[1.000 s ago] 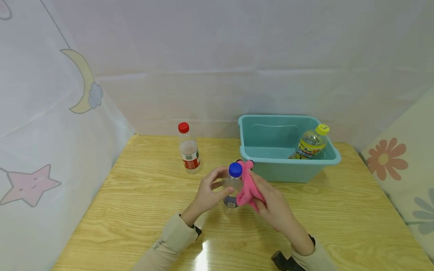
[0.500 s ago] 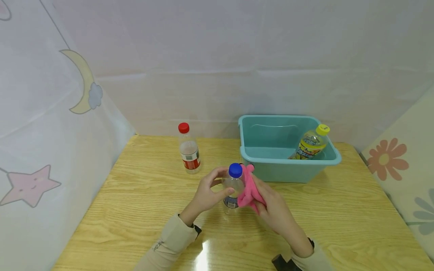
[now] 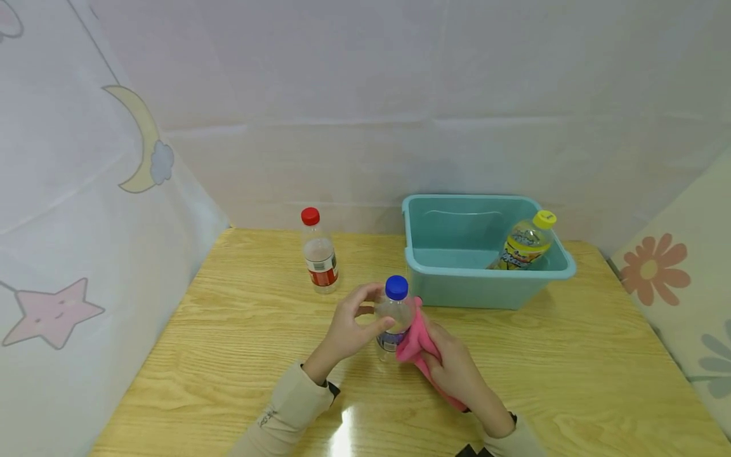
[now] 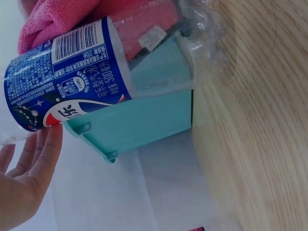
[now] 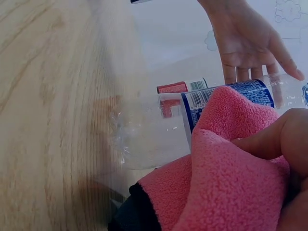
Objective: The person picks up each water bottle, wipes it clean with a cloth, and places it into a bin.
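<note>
A clear plastic bottle (image 3: 390,341) with a blue cap and blue label stands upright on the table. My left hand (image 3: 349,327) holds it from the left, thumb across the front and fingers round the far side. On its right, my right hand (image 3: 459,367) grips a pink cloth (image 3: 415,341) and presses it against the bottle near the label. The right wrist view shows the fluffy cloth (image 5: 231,168) bunched under my thumb, covering part of the label. Dark edging runs along the cloth. In the left wrist view the label (image 4: 72,72) carries a barcode.
Behind the right hand is a teal bin (image 3: 468,289), with a yellow-capped bottle (image 3: 520,246) leaning inside it. A red-capped bottle (image 3: 321,260) stands at the back left of the wooden table (image 3: 240,336). A white printed sheet (image 3: 342,127) hangs behind.
My right hand and the cloth have moved down the bottle's right side, towards me. More cloth now hangs below the right hand. The left hand and the bottle have stayed in place.
</note>
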`<state>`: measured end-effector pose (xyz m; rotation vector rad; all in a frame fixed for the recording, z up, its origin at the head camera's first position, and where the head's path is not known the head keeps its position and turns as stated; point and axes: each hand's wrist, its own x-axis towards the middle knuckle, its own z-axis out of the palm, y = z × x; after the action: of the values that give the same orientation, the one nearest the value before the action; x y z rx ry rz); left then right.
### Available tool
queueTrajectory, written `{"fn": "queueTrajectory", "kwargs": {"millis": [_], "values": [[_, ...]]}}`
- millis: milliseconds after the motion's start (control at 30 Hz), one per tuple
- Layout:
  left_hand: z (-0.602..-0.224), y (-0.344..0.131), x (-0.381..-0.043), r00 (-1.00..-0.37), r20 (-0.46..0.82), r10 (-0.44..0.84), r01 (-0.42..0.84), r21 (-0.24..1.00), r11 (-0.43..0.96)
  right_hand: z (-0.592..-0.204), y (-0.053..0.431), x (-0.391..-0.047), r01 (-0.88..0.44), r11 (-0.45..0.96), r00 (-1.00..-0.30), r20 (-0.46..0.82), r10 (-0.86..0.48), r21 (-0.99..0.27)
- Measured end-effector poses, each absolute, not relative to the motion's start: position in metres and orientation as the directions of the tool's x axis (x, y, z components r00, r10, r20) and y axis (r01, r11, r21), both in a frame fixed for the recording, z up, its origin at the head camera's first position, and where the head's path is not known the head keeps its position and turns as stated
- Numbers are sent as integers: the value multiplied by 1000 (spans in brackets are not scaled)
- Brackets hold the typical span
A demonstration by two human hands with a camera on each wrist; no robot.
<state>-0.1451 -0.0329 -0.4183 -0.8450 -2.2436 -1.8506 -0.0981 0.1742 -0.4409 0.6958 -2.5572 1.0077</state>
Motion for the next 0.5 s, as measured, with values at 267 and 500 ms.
{"fn": "queueTrajectory", "kwargs": {"millis": [267, 500], "values": [[-419, -33, -144, -841, 428, 330, 486, 867, 115, -451, 174, -100, -504, 631, -861, 400, -313, -590], [-418, -34, -146, -841, 412, 350, 467, 880, 85, -452, 178, -101, -435, 583, -900, 322, -294, -686]]}}
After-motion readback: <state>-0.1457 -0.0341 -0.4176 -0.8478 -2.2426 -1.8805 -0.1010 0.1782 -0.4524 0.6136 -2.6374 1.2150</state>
